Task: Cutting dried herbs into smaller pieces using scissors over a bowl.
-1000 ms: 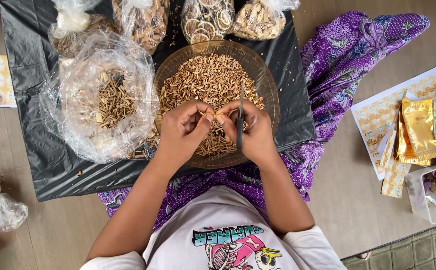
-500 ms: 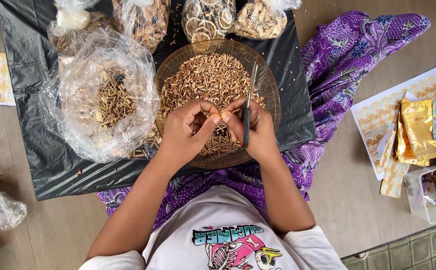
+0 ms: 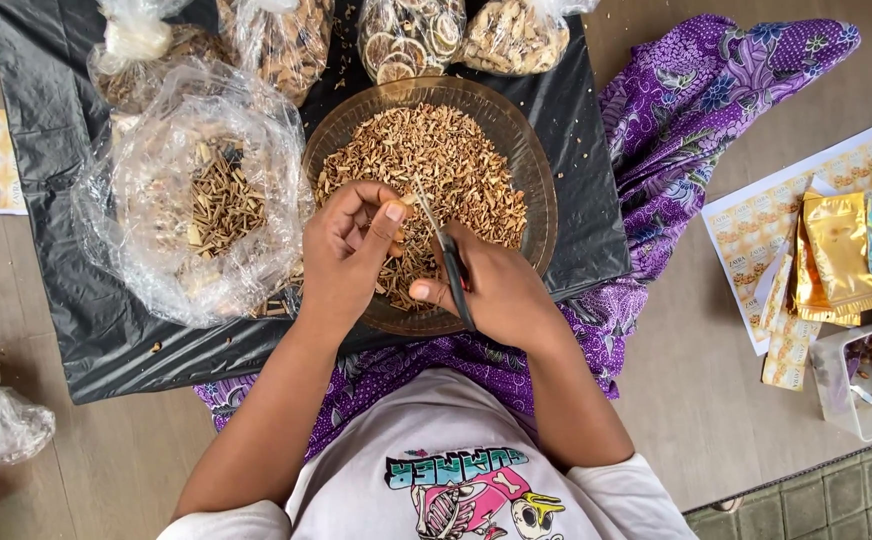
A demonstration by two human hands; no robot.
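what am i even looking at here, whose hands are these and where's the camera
The camera sits on a person's head and looks straight down, so the two bare hands are that person's own. The left hand pinches a small dried piece at its fingertips. The right hand holds scissors, blades pointing at that piece. Beneath them is a round brown bowl of dried brown bits, on a black plastic sheet. Beside it lies an open clear bag with more bits, and gold pouches lie on the floor to the right.

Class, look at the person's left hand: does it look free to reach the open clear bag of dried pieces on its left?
Probably yes. The clear bag lies open right beside the left hand, nothing between, though its fingers pinch a small piece against the scissors.
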